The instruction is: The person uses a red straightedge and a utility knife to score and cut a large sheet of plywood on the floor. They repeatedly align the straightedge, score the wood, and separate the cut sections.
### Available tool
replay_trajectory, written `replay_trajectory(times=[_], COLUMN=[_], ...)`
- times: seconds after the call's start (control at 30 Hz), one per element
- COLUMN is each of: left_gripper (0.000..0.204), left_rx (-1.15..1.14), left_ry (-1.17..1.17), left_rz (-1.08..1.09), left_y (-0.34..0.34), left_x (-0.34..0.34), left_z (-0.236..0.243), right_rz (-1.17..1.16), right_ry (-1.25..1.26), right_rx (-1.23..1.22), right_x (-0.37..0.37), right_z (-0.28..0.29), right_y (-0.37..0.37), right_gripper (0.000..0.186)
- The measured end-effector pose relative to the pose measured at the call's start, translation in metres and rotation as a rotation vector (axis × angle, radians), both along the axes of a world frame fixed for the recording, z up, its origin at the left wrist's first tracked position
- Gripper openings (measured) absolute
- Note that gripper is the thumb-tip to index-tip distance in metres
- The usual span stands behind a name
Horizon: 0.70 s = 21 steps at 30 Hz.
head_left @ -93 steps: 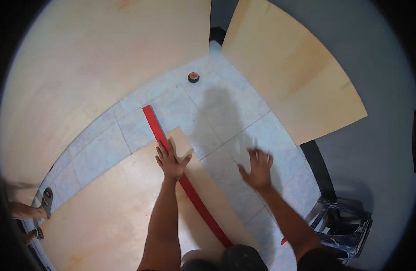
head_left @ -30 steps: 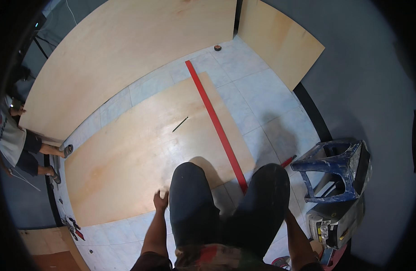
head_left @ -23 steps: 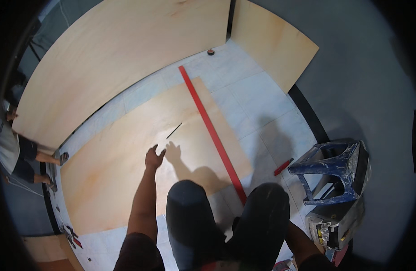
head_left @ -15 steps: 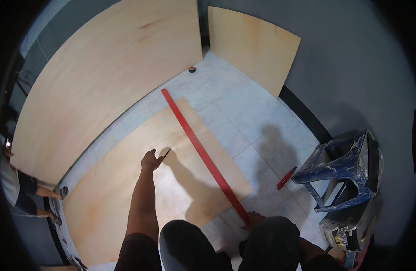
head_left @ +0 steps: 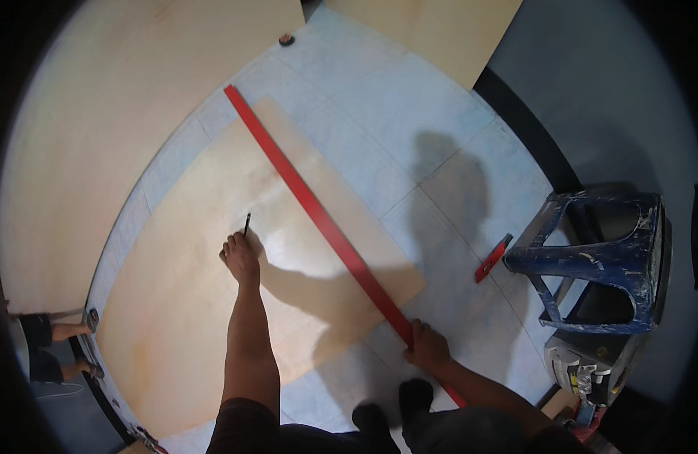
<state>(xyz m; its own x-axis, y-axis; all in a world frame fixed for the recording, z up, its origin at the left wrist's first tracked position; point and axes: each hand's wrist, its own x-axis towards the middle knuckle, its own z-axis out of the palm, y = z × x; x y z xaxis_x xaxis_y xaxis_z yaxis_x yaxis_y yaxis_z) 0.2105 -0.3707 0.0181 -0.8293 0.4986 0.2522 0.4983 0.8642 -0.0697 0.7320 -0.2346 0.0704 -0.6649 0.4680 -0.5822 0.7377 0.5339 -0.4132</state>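
A pale plywood sheet [head_left: 175, 303] lies on the tiled floor in front of me. My left hand [head_left: 239, 257] is over its middle, fingers closed around a thin dark pencil [head_left: 248, 222] that points away from me. Across the sheet's right part runs a long red straightedge [head_left: 326, 227], slanting from the far left toward my feet. My right hand [head_left: 428, 349] grips it near its close end, just off the sheet's edge, and the bar continues past the hand until my leg hides it.
A red utility knife [head_left: 491, 261] lies on the floor at right, beside a paint-stained blue stool [head_left: 591, 257]. Large plywood boards [head_left: 99, 113] lean at the left and back. A small dark roll [head_left: 286, 39] sits by them. Another person's legs [head_left: 61, 333] show at far left.
My view has shifted, and my knees no longer cover the right hand and the straightedge's close end. My left hand has turned, so the pencil points more straight ahead.
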Motion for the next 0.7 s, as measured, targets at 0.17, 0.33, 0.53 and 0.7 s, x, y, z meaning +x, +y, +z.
replay_trajectory(times=[0.17,0.33,0.53,0.7], left_gripper=[0.013,0.017,0.052,0.056], left_rx=[0.228,0.458,0.203,0.137], left_ry=[-0.293,-0.493,-0.82,-0.985], left_rz=[-0.099,0.024,0.41,0.897], left_y=[-0.018,-0.099,-0.225,-0.329], left_x=[0.073,0.226,0.429,0.519], left_z=[0.014,0.052,0.206,0.408], right_rz=[0.004,0.101,-0.185,-0.04], right_ry=[-0.141,-0.272,-0.237,-0.121], right_rx=[-0.063,-0.157,-0.061,-0.335], right_x=[-0.01,-0.038,-0.017,-0.002], right_z=[-0.005,0.032,0.109,0.274], right_y=[0.013,0.029,0.032,-0.012], right_gripper=[0.068,0.062,0.069,0.072])
